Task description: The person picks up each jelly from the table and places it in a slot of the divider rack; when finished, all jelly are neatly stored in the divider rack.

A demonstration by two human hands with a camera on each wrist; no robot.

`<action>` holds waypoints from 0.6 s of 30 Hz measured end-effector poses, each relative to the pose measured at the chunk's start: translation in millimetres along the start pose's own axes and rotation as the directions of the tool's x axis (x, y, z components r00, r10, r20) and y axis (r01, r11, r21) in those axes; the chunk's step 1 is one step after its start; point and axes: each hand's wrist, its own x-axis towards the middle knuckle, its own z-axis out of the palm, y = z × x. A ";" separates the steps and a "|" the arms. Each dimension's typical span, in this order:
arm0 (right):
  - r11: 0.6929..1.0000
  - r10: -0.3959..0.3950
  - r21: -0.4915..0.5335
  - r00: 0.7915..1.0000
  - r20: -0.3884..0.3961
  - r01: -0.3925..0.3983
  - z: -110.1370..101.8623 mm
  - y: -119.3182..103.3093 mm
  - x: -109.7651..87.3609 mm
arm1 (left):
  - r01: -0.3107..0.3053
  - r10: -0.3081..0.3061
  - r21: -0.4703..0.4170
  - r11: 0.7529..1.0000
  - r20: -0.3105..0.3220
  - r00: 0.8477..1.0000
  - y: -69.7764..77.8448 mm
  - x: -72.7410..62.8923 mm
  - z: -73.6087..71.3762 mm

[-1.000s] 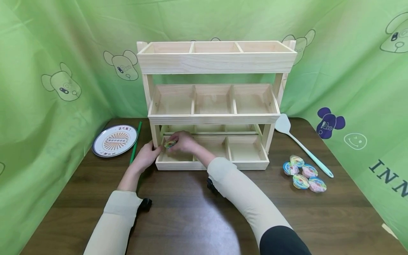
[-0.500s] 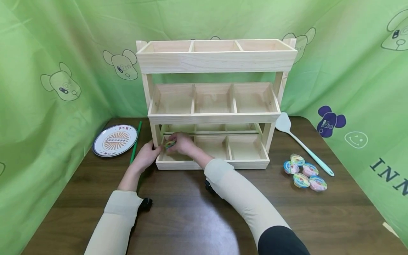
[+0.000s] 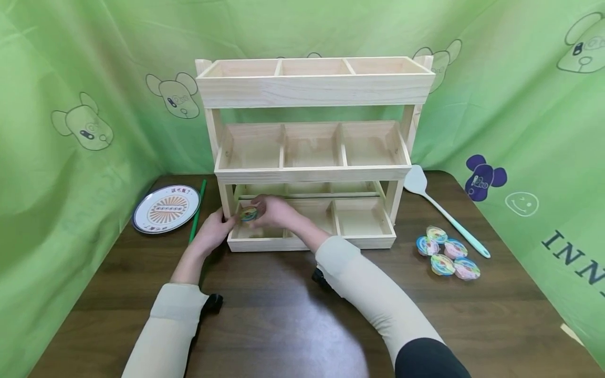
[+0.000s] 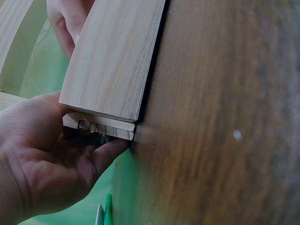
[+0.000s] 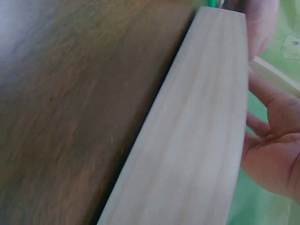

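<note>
In the head view a three-tier wooden shelf rack (image 3: pixel 312 176) stands on the table, each tier split into compartments. At the bottom tier's left end, my left hand (image 3: pixel 212 232) holds the rack's side; the left wrist view shows its fingers round the end of the wood. My right hand (image 3: pixel 280 214) pinches a small jelly cup (image 3: pixel 248 213) with a colourful lid over the bottom-left compartment (image 3: pixel 257 232). The right wrist view hides the cup behind the tray's front board (image 5: pixel 187 122). Several more jelly cups (image 3: pixel 442 264) lie in a cluster at the right.
A white plate (image 3: pixel 166 210) with an orange pattern lies at the left, beside a green stick (image 3: pixel 197 212). Right of the rack lies a pale spatula (image 3: pixel 456 226). Green printed cloth (image 3: pixel 104 42) hangs behind and at both sides of the table (image 3: pixel 279 325).
The cup in my right hand has tipped so that more of its lid faces the camera. The left hand keeps its place on the rack. The head view has shifted slightly.
</note>
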 end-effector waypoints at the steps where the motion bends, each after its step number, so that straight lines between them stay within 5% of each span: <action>1: 1.000 0.001 0.016 1.000 -0.007 -0.001 -3.8 1.5 -2.9 | 0.002 -0.002 0.003 1.000 -0.001 1.000 0.0 -0.1 -0.1; 18: 0.949 -0.055 0.301 0.989 -0.141 0.095 -64.5 36.3 -66.3 | 0.008 -0.008 0.026 1.000 -0.002 1.000 -0.4 0.4 0.2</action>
